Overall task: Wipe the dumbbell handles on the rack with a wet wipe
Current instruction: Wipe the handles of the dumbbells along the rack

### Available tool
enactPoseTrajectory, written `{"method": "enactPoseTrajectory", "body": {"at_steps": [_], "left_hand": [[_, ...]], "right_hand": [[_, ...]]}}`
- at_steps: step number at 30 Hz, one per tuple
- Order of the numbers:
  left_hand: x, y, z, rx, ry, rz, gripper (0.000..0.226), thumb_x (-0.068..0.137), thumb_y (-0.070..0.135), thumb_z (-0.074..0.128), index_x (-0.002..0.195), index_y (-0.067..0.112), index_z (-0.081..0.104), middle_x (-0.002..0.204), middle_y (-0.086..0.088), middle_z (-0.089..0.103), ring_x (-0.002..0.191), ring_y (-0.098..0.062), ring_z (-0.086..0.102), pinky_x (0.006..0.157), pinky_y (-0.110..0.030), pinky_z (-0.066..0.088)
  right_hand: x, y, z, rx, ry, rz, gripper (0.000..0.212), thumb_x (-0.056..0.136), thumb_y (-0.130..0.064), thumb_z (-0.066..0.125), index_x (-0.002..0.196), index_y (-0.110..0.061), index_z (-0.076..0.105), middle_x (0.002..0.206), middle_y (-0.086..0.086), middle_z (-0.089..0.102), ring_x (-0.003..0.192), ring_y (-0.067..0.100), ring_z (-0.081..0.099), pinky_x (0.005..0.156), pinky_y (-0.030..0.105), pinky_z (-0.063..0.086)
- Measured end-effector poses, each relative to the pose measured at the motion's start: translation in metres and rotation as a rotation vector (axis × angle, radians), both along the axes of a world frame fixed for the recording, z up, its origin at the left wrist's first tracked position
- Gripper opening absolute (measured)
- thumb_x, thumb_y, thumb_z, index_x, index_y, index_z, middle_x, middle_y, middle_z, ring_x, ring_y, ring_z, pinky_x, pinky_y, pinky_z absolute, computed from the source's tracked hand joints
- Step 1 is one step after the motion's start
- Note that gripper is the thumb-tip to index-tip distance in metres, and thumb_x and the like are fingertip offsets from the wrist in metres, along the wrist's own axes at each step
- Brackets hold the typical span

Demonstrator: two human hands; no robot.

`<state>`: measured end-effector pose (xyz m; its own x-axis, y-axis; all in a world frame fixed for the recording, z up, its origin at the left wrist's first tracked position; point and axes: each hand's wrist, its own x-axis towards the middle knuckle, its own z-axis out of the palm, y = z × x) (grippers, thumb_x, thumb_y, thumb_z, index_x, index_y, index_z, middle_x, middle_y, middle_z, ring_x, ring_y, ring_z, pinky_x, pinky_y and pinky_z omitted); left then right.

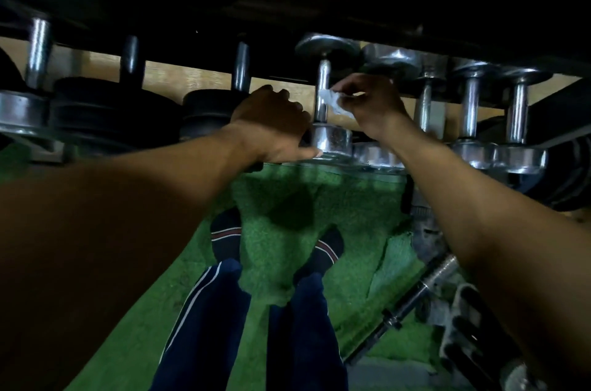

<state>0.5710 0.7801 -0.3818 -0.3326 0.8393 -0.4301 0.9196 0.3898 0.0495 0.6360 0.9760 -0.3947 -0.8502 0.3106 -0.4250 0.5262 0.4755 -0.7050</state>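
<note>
While you are leaning over the rack (pixel 335 117), a row of dumbbells is running across the view from nine o'clock to three o'clock. At nine o'clock a chrome dumbbell (pixel 35 77) is standing on end, and just beside it two dark-plated dumbbells (pixel 128 96) are sitting with their handles pointing up. Your left hand (pixel 275 122) is reaching in at the centre, fingers curled over a dark dumbbell head, though whether they are gripping it cannot be told; its thumb is pointing toward the lower head of the chrome dumbbell being cleaned (pixel 324 102). That dumbbell is standing upright just past twelve o'clock from your feet, and the wet wipe (pixel 332 102) is touching the right side of its handle. Your right hand (pixel 371 99) is pinching the wipe between thumb and fingertips, holding it against the bar. Your hands are apart, one on each side of that handle. Toward two o'clock three more chrome dumbbells (pixel 470 109) are standing close together. Below, green turf (pixel 319 198) is covering the floor, your feet in dark socks (pixel 227 237) are planted on it, and navy trousers with a white side stripe (pixel 204 320) are showing at six o'clock. At four o'clock a loose bar (pixel 419 291) is lying slantwise on the floor. No brand, label or writing is readable anywhere.
</note>
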Motion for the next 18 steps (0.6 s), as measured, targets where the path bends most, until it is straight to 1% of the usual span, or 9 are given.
{"method": "enactPoseTrajectory", "body": {"at_steps": [2,4,6,8,10,12,15,17,18], "left_hand": [[-0.001,-0.001,0.003,0.005,-0.008,0.015,0.078,0.089,0.086,0.026,0.120,0.025,0.063,0.111,0.000,0.067,0.108,-0.025,0.058,0.092,-0.043,0.043],[-0.001,-0.001,0.003,0.010,-0.022,0.029,0.077,0.087,0.087,0.025,0.117,0.026,0.062,0.110,0.001,0.068,0.107,-0.024,0.058,0.091,-0.042,0.043],[-0.001,0.000,0.002,0.025,-0.023,0.037,0.079,0.085,0.088,0.023,0.116,0.027,0.062,0.107,0.001,0.069,0.104,-0.024,0.058,0.088,-0.041,0.042],[-0.001,0.000,-0.001,0.039,-0.023,0.048,0.080,0.082,0.087,0.020,0.115,0.029,0.064,0.104,0.002,0.069,0.101,-0.023,0.058,0.084,-0.040,0.039],[-0.001,0.000,-0.001,0.053,-0.015,0.049,0.078,0.081,0.087,0.019,0.102,0.028,0.064,0.101,0.002,0.069,0.100,-0.022,0.058,0.082,-0.039,0.037],[-0.001,-0.001,0.000,0.064,0.003,0.043,0.074,0.082,0.088,0.022,0.094,0.027,0.061,0.099,0.002,0.068,0.098,-0.022,0.058,0.082,-0.039,0.038],[0.001,-0.001,0.000,0.073,0.015,0.046,0.068,0.085,0.088,0.028,0.094,0.028,0.059,0.101,0.002,0.068,0.098,-0.022,0.059,0.081,-0.039,0.037],[0.002,-0.001,0.000,0.071,0.029,0.036,0.070,0.086,0.088,0.028,0.100,0.028,0.062,0.104,0.001,0.069,0.099,-0.022,0.060,0.082,-0.038,0.038],[0.002,-0.001,-0.001,0.072,0.038,0.029,0.072,0.086,0.088,0.028,0.102,0.027,0.063,0.105,0.000,0.069,0.100,-0.023,0.060,0.083,-0.038,0.040]], "right_hand": [[-0.005,0.002,-0.002,0.063,-0.001,0.107,0.011,0.089,-0.016,0.066,0.090,-0.024,0.074,0.096,-0.009,0.072,0.095,0.008,0.065,0.085,0.025,0.051],[-0.010,0.003,-0.003,0.110,0.007,0.227,0.012,0.091,-0.014,0.064,0.097,-0.015,0.075,0.100,-0.005,0.072,0.096,0.008,0.064,0.078,0.013,0.045],[-0.013,0.005,-0.007,0.075,-0.006,0.323,0.015,0.089,-0.013,0.066,0.100,-0.017,0.076,0.102,-0.007,0.071,0.094,0.003,0.063,0.075,0.007,0.042],[-0.015,0.006,-0.010,0.043,-0.029,0.438,0.019,0.088,-0.011,0.067,0.099,-0.021,0.078,0.101,-0.010,0.071,0.088,-0.004,0.060,0.074,0.002,0.041],[-0.017,0.004,-0.012,0.046,-0.040,0.583,0.024,0.087,-0.005,0.064,0.100,-0.018,0.079,0.102,-0.005,0.074,0.090,0.000,0.064,0.074,0.000,0.038],[-0.020,0.001,-0.013,0.083,-0.022,0.707,0.027,0.087,-0.002,0.063,0.104,-0.015,0.080,0.106,0.001,0.075,0.099,0.012,0.068,0.080,0.008,0.042],[-0.029,0.005,-0.019,0.204,0.016,0.871,0.024,0.091,-0.012,0.064,0.107,-0.024,0.078,0.109,0.000,0.072,0.103,0.018,0.065,0.082,0.018,0.041],[-0.035,0.011,-0.027,0.278,0.085,0.827,0.018,0.090,-0.022,0.066,0.103,-0.029,0.077,0.109,0.001,0.066,0.101,0.022,0.064,0.082,0.028,0.048],[-0.038,0.014,-0.029,0.273,0.113,0.714,0.014,0.090,-0.023,0.066,0.098,-0.028,0.076,0.108,0.003,0.065,0.099,0.022,0.065,0.083,0.033,0.051]]}}
